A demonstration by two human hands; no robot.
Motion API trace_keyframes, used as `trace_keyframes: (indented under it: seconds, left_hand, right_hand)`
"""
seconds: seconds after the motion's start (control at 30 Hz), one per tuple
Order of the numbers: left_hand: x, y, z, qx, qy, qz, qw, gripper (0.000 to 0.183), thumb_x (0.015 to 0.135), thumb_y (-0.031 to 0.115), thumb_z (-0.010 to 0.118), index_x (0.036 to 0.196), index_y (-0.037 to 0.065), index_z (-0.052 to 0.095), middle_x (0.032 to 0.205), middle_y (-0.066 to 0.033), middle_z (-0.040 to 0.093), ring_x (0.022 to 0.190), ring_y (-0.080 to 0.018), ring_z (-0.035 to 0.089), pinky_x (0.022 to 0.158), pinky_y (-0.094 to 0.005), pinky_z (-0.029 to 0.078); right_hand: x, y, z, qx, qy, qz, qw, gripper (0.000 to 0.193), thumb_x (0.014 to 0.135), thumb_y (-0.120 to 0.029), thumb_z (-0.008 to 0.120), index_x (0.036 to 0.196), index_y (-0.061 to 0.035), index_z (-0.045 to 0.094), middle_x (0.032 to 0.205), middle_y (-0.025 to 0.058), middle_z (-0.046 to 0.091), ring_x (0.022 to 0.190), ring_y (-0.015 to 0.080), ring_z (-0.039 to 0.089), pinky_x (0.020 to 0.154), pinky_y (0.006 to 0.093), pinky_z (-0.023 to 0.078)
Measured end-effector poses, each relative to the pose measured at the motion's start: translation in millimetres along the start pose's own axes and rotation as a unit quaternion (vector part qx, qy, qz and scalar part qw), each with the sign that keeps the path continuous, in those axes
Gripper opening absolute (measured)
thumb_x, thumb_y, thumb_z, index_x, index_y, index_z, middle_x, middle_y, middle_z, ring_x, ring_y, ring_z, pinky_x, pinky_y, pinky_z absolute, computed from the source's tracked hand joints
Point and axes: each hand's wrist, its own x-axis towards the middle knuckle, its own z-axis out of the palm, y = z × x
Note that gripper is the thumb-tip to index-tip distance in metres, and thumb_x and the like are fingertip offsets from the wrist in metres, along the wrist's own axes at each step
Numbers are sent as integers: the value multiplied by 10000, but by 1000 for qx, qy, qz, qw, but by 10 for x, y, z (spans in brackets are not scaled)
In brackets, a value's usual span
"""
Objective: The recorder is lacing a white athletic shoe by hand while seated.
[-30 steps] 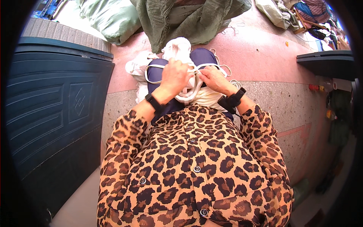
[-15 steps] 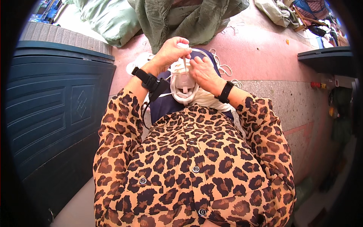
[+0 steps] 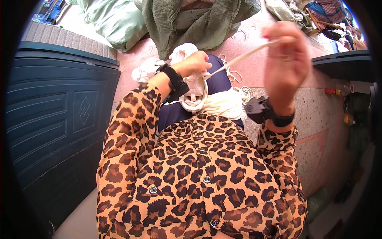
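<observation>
A white sneaker (image 3: 192, 105) rests on my lap, its heel towards me. My left hand (image 3: 195, 63) is closed on its upper near the lace holes, hiding part of the laced area. From the shoe a white shoelace (image 3: 248, 54) runs taut up to the right. My right hand (image 3: 287, 59), raised and smeared by motion, grips the lace's other end. Beside the shoe, on my right thigh, lies a thick bundle of cream-white laces (image 3: 221, 104).
Another white shoe (image 3: 145, 71) is on the floor to the left of my knees. Large green sacks (image 3: 175, 28) stand ahead. A dark blue panelled door (image 3: 59, 95) is at my left. Loose laces (image 3: 234, 75) trail by my right knee, and a dark ledge (image 3: 342, 63) juts in at right.
My right hand has swung up and right from the shoe, drawing the lace out long. My left hand has come down and slightly right onto the shoe, whose toe now shows.
</observation>
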Motion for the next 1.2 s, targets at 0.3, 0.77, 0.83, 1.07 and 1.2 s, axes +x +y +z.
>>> trace_keyframes:
  seconds: [0.3, 0.77, 0.83, 1.07, 1.2]
  left_hand:
    - [-491, -614, -222, 320, 178, 132, 921, 249, 788, 110, 489, 1021, 45, 547, 954, -230, 570, 918, -352, 515, 764, -418, 424]
    - [-740, -670, -394, -17, 122, 86, 989, 319, 832, 138, 560, 1136, 82, 481, 649, 20, 495, 591, -73, 434, 566, -221, 379]
    - [-778, -643, -428, -84, 135, 59, 986, 331, 839, 145, 563, 1148, 70, 470, 660, 53, 474, 616, -26, 419, 551, -172, 341]
    - [-889, -651, -455, -246, 145, 62, 956, 357, 830, 126, 569, 1158, 36, 461, 684, 45, 490, 610, -31, 436, 570, -158, 355]
    - [-892, -680, -426, -304, 155, 54, 938, 334, 828, 117, 567, 1138, 45, 470, 702, 36, 508, 606, -36, 449, 567, -154, 364]
  right_hand:
    - [82, 76, -291, 169, 2, 188, 967, 208, 926, -205, 417, 937, -34, 533, 722, 29, 493, 651, 93, 482, 559, 224, 423]
    - [-1471, 968, 795, -2, -276, 591, 758, 214, 848, -120, 427, 832, 1, 603, 552, 41, 565, 424, 101, 525, 415, 261, 420]
    - [-1509, 987, 848, -31, -281, 567, 774, 211, 844, -108, 421, 846, 13, 594, 551, 58, 564, 420, 117, 536, 424, 273, 435]
    - [-1676, 1157, 985, -269, -343, 272, 858, 174, 806, -76, 422, 821, 38, 552, 682, 216, 588, 600, 336, 599, 537, 418, 471]
    - [-1728, 1219, 1032, -265, -376, 302, 835, 160, 783, -60, 423, 770, 50, 538, 691, 239, 586, 654, 365, 605, 577, 446, 472]
